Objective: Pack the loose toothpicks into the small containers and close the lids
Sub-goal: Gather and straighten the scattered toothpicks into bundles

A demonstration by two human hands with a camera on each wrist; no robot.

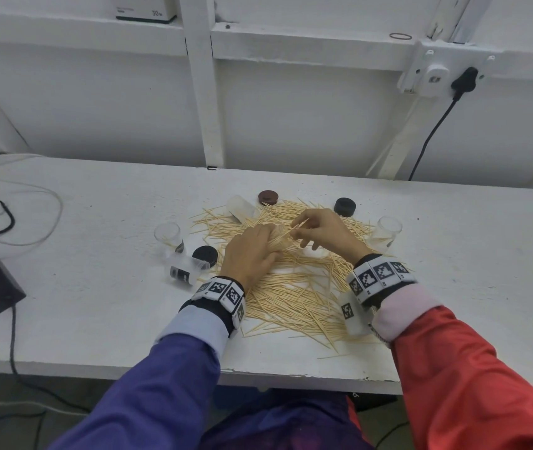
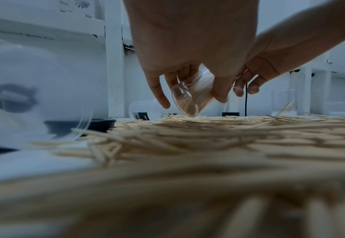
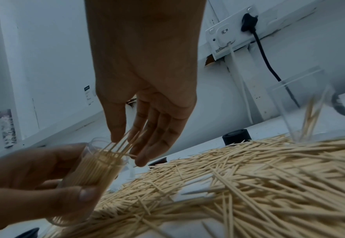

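Over the toothpick pile (image 1: 294,297), left hand (image 1: 252,254) grips a container (image 2: 192,96).

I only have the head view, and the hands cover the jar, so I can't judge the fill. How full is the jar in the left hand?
Observer: The right wrist view shows the jar in the left hand packed almost full.
Operator: Is the right hand holding any?
Observer: Yes, the right hand pinches a bunch that sticks out of the jar's mouth.
Operator: Is the jar upright?
Observer: No. The left wrist view shows it tilted, bottom end low over the pile.
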